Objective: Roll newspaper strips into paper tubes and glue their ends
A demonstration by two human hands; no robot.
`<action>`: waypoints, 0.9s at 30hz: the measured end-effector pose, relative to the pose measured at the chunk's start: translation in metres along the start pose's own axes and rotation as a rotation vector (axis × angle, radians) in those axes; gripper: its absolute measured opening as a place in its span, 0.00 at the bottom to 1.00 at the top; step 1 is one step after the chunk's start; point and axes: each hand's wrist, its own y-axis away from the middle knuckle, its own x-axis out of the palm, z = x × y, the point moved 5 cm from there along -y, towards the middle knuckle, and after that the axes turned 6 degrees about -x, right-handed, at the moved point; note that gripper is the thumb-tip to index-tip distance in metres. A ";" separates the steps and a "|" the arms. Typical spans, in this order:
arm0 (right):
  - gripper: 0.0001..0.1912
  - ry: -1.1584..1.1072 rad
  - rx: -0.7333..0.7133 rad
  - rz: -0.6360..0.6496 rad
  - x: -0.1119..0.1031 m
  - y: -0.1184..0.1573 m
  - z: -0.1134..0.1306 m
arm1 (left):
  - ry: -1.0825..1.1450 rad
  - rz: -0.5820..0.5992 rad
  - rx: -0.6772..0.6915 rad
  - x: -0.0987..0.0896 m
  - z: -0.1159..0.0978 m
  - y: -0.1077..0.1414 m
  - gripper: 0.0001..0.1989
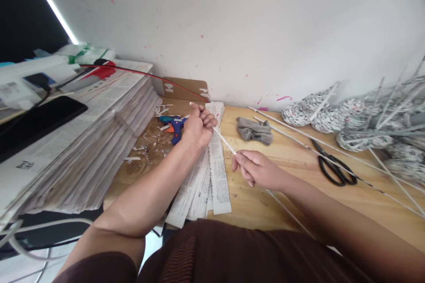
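Observation:
Between my two hands runs a thin white rolled paper stick [225, 141], slanting down to the right. My left hand [199, 126] is closed round its upper end, and a short white tip shows above the thumb. Lower down, my right hand [253, 168] pinches the same stick; a thin white length also emerges beneath the right wrist. Under my hands lie several newspaper strips [221, 181], fanned out toward my body. Just left of my left hand rests a blue glue gun [177, 129]. A crumpled grey cloth [255, 130] lies beyond my right hand.
A tall newspaper stack [126, 141] fills the left, with a black phone [59, 112] on top. Black-handled scissors [335, 170] and long paper sticks [308, 146] lie at right, before woven paper pieces [300, 110]. Brown cardboard [184, 88] leans on the wall. Paper scraps litter the glue gun area.

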 end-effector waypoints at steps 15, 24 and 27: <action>0.18 -0.526 0.057 0.086 0.007 -0.023 0.002 | 0.026 0.082 -0.038 0.002 0.004 0.002 0.19; 0.20 0.124 -0.036 -0.097 -0.006 -0.025 0.009 | -0.013 0.015 0.011 -0.002 0.004 -0.002 0.20; 0.14 0.778 -0.136 -0.233 -0.015 -0.025 0.030 | -0.030 0.004 0.018 -0.004 0.007 -0.004 0.20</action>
